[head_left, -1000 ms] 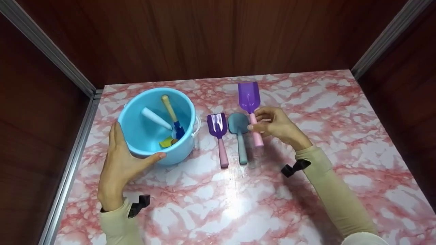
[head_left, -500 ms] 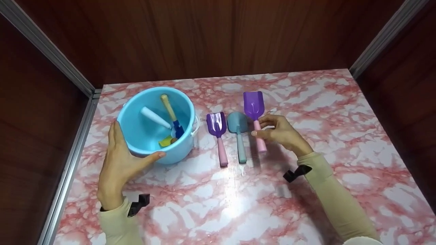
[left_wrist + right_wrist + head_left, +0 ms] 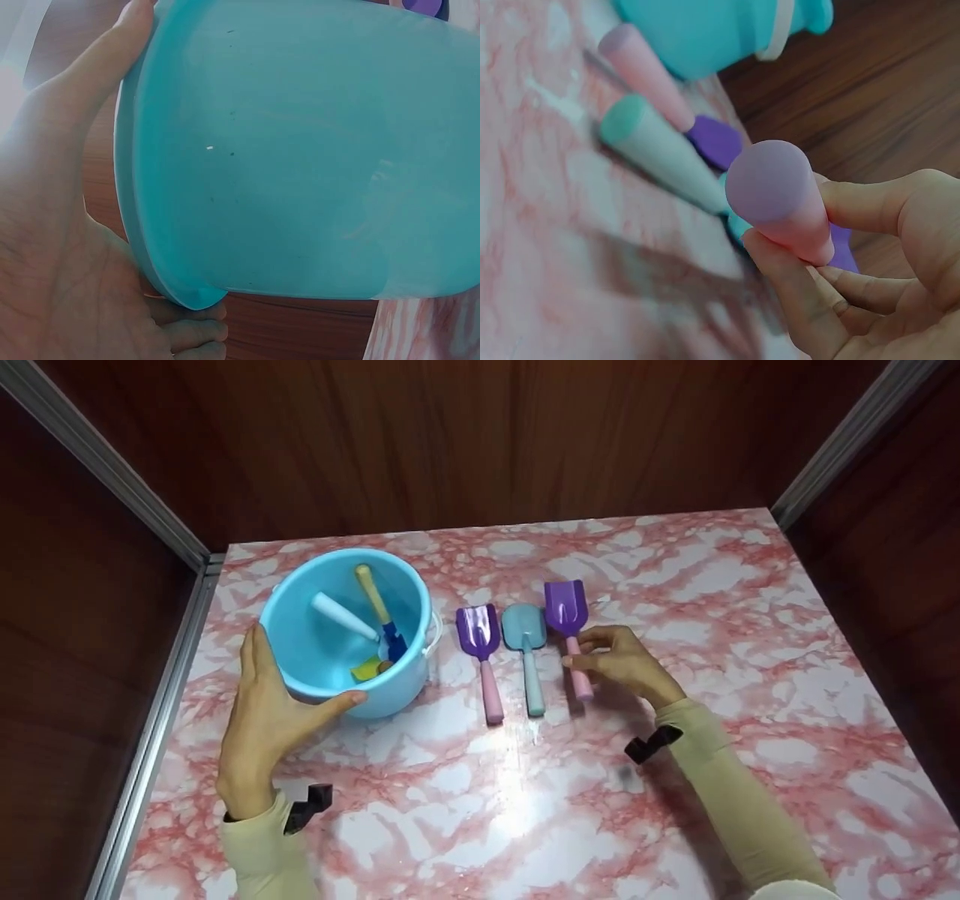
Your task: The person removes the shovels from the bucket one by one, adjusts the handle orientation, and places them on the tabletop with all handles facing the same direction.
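Observation:
In the head view my right hand pinches the pink handle of a purple toy shovel between thumb and fingers. The right wrist view shows the pink handle end-on, raised over the table. To its left lie a blue-green toy shovel and a second purple shovel with a pink handle. My left hand rests against the rim of a light blue bucket, fingers straight and thumb spread. Inside the bucket are a white handle, a yellow-and-blue tool and a yellow piece.
The red-and-white marbled table bears everything. Dark wood panels close in the back and both sides, with metal strips at the corners. The bucket's white bail handle hangs at its right side.
My right hand has brought the purple shovel down toward the table and slightly right, beside the blue-green one. The left hand and bucket have stayed put.

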Available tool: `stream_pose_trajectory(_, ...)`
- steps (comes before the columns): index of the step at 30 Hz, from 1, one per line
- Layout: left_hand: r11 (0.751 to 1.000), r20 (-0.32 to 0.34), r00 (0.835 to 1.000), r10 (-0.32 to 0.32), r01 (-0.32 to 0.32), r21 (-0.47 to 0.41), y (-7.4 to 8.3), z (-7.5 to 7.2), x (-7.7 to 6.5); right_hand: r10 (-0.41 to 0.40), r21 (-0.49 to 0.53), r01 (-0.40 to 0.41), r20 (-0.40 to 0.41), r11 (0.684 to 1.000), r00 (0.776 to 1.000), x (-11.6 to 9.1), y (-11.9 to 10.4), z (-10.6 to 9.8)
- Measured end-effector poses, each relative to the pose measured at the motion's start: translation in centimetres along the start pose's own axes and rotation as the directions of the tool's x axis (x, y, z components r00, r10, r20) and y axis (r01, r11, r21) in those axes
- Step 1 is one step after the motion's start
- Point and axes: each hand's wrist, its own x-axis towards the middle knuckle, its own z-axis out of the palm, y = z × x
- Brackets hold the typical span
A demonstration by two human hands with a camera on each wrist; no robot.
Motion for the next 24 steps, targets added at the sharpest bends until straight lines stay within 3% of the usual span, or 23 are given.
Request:
stream_pose_trajectory(4,1.0,0.003,1.0,-0.002,0.002,0.003,0.0,0.0,-0.1,0.024,-0.051,-0.024,-0.01,0.998,1.0,0.3,0.9,-0.1)
stream_pose_trajectory(17,1.0,0.005,1.0,-0.014,0.014,0.007,-0.1,0.0,-0.1,0.1,-0.055,-0.098,0.027,0.994,0.995,0.5,1.4,0.1)
stream_pose_trajectory(24,1.0,-0.01,1.0,0.008,-0.008,0.011,-0.1,0.0,-0.2,0.069,-0.01,-0.069,0.06,0.998,0.996,0.6,1.7,0.0)
